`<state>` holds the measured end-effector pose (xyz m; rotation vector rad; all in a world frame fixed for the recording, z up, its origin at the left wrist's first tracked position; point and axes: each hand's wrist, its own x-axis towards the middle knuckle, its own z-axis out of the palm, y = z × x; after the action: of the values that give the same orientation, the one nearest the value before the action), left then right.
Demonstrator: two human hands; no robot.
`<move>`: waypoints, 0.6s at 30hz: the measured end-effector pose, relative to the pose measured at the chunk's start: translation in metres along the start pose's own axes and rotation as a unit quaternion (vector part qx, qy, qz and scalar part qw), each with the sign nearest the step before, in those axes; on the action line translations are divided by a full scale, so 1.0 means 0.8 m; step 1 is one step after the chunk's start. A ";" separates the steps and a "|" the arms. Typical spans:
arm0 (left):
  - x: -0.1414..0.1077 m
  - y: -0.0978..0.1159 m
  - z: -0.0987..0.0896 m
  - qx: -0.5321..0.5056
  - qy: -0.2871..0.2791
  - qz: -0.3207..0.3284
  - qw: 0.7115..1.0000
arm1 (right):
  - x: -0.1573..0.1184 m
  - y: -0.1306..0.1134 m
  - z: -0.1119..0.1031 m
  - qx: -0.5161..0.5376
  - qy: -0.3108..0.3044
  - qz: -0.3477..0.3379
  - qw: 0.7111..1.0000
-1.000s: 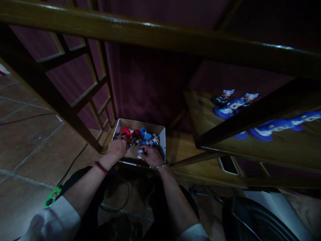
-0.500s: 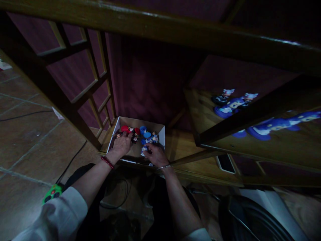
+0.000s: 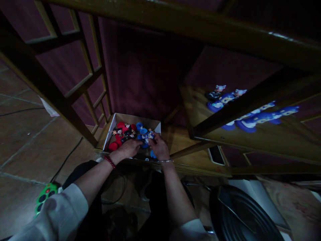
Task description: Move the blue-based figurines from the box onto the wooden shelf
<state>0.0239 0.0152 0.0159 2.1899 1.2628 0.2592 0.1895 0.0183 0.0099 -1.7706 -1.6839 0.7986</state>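
Note:
A shallow cardboard box with white outer walls holds small toy figurines. Red-based figurines lie in its left half, and blue-based figurines fill the right. My left hand reaches over the near part of the box, its stretched fingers pointing right beside the blue group; its fingertips are partly hidden in shadow. At the right side, my right hand has its thumb and fingers closed about a blue-and-white figurine. Another blue base shows below that hand.
The box stands on a low wooden shelf. A lattice side panel rises at left. More figurines lie on a higher board at right. A phone, a black stool seat and a green controller-like object are nearby.
My left hand has left the red figurines and moved right, towards the blue group. My right hand has moved slightly up and away within the box. The view has shifted a little.

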 end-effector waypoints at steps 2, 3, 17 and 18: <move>0.002 0.001 0.008 -0.013 -0.010 0.006 1.000 | 0.001 0.003 -0.003 -0.001 0.014 -0.001 1.000; 0.003 0.002 0.012 -0.012 -0.011 -0.001 1.000 | 0.001 0.004 -0.005 -0.002 0.019 0.001 1.000; 0.009 0.003 0.023 0.058 -0.025 -0.048 0.997 | -0.009 -0.007 -0.023 -0.104 0.046 0.016 0.993; 0.010 0.004 0.023 0.065 -0.018 -0.050 0.996 | -0.009 -0.006 -0.023 -0.105 0.043 0.017 0.993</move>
<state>0.0385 0.0138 0.0017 2.2216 1.3991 0.0999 0.1999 0.0114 0.0265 -1.9496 -1.7370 0.5674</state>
